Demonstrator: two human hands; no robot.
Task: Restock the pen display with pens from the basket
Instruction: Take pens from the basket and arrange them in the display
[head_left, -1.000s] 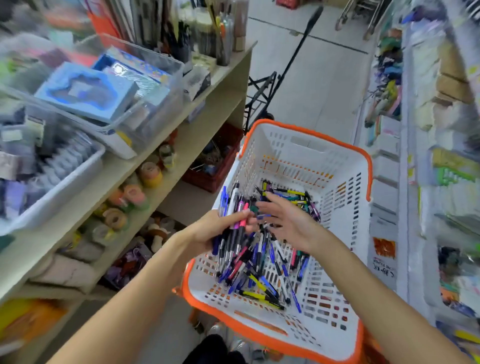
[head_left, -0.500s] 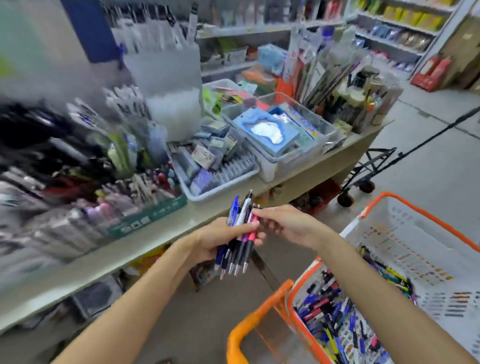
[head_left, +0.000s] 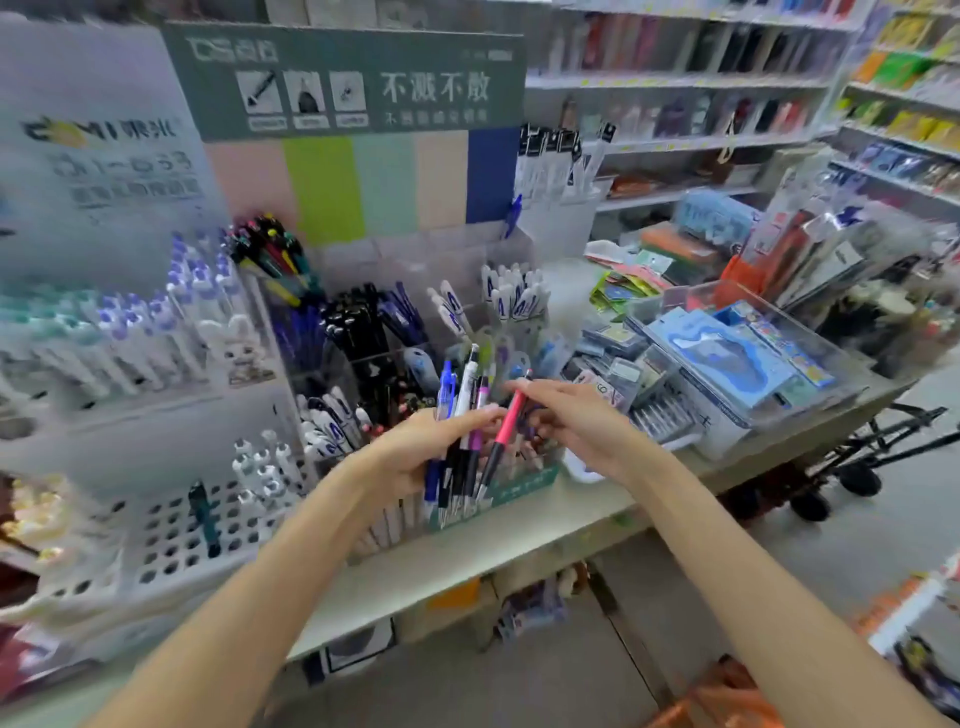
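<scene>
1. The left hand (head_left: 415, 457) is gripping a bundle of pens (head_left: 460, 441) at frame centre.
2. The right hand (head_left: 576, 426) is pinching a pink pen (head_left: 506, 431).
3. The pen display (head_left: 374, 332) is standing just behind them, on the table (head_left: 467, 561).

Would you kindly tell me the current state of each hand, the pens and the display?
left hand: grips a bundle of pens, tips down.
right hand: pinches a pink pen, drawn apart from the bundle.
pen display: compartments partly filled, pens upright.
</scene>
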